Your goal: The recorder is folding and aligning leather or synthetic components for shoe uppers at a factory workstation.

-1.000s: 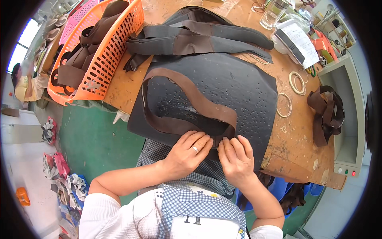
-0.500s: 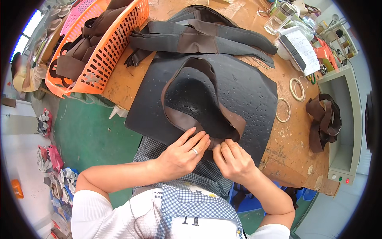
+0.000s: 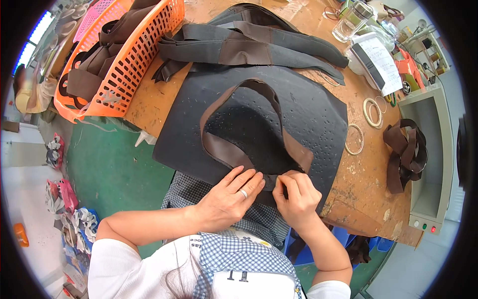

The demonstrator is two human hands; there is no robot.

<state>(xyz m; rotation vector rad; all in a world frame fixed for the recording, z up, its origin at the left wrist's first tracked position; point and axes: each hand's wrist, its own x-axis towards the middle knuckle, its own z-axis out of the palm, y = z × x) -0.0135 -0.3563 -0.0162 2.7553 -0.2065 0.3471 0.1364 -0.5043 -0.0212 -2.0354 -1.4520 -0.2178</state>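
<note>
A brown strap stands as a loop on the black mat. At the loop's seven o'clock, the left hand rests its close-set fingers on it; its thumb is hidden, so its grip I cannot tell. At five o'clock, the right hand brings thumb and forefinger nearly together at the strap's edge; whether this grip holds it, I cannot tell.

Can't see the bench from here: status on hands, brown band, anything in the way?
Left hand: fingertips on near side of brown band. Right hand: fingers curled close by. Band looped on black mat. Dark straps lie beyond, clear of hands.
</note>
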